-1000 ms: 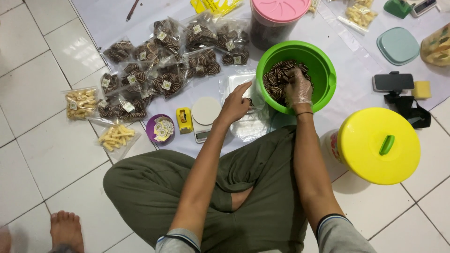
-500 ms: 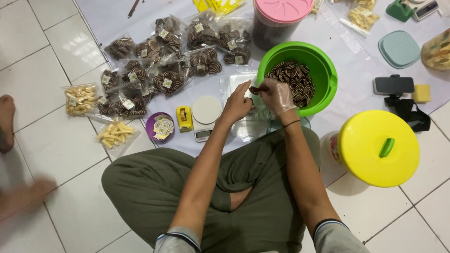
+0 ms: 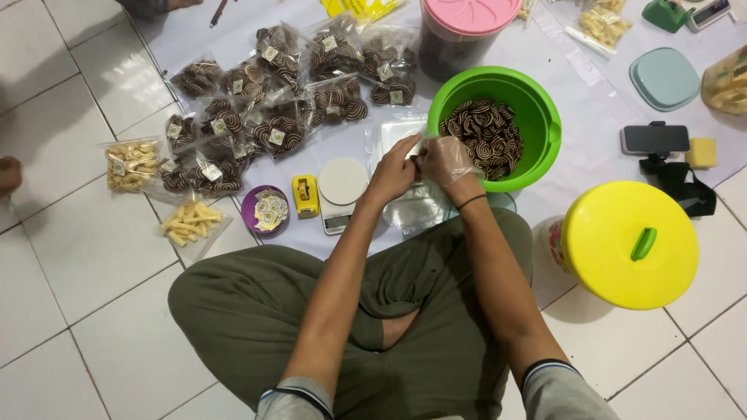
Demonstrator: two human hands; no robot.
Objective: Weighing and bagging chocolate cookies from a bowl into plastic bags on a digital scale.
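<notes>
A round yellow plastic bucket lid (image 3: 629, 243) with a green handle was seen at the right, well apart from the hands. A round green plastic tub (image 3: 537, 109), filled with brown-and-cream spiral biscuits (image 3: 482, 134), stood just beside the right hand. A clear plastic bag (image 3: 416, 204) was held open at its mouth between both hands, above a stack of similar bags. The left hand (image 3: 393, 173), bare, was pinched on the bag's edge. The right hand (image 3: 445, 159), in a thin transparent glove, was closed at the bag's mouth; whether a biscuit was pinched could not be told. A small white round scale (image 3: 341, 187) lay near the left hand.
</notes>
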